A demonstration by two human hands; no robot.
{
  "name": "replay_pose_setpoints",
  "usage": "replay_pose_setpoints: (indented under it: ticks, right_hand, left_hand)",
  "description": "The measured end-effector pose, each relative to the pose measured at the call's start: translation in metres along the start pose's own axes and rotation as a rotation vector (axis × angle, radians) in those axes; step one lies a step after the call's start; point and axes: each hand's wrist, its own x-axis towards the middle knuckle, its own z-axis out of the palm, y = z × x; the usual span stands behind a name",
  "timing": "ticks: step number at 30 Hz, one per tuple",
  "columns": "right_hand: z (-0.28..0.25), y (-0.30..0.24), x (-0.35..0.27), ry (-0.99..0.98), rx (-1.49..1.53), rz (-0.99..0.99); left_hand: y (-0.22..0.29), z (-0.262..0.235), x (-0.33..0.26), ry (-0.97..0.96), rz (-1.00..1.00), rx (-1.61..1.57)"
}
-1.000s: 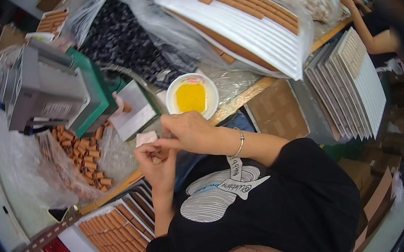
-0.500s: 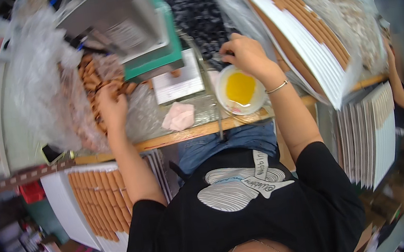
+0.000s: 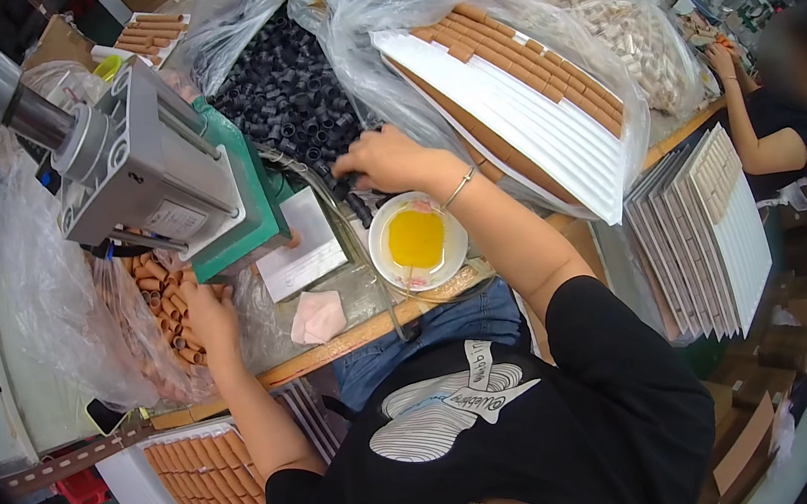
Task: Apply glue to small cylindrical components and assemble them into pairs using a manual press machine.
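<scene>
Brown tubes [image 3: 171, 331]: we find them loose in a heap at the left of the worktop [image 3: 363, 332], partly within clear plastic sheeting [image 3: 75, 323], beside the press.
Left hand [image 3: 207, 311]: reaching into that heap, fingers among the tubes; we cannot tell whether its grip has closed on one.
Black pieces [image 3: 294, 94]: short and hollow, piled between the press and a ribbed white tray [image 3: 508, 118].
Right hand [image 3: 399, 159]: at the near edge of the black pile, fingers bent; we cannot determine whether its grip holds a piece.
Bowl [image 3: 459, 253]: white, containing something yellow, just on the near side of the right hand.
Press [image 3: 170, 195]: grey and green; we note a flat white block [image 3: 307, 249] beside its base.
Cloth [image 3: 317, 317]: pale pink, lying near the wooden front edge.
</scene>
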Motion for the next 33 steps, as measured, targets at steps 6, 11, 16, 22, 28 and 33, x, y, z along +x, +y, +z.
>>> replay_pose_setpoints:
  ticks: [6,11,16,22,28,33]
  right_hand:
    - [-0.038,-0.016,-0.044,0.412,0.411,0.209]
    - [-0.006,-0.036,-0.104,0.469,0.475,0.108]
    - [0.021,-0.061,-0.127,0.638,0.119,0.098]
    - [0.021,-0.064,-0.124,0.543,0.132,0.105]
    - [0.004,-0.077,-0.123,0.598,1.097,0.184]
    - [-0.003,-0.101,-0.115,0.815,0.589,-0.031]
  left_hand:
    - [0.043,-0.023,-0.041,-0.037,-0.093,-0.654]
    - [0.112,0.002,-0.074,-0.450,-0.004,-0.853]
    - [0.142,0.025,-0.070,-0.466,0.128,-0.753]
    - [0.141,0.035,-0.077,-0.342,0.247,-0.686]
    - [0.136,0.046,-0.079,-0.652,-0.376,-1.823]
    - [0.164,0.057,-0.088,-0.564,-0.778,-1.962]
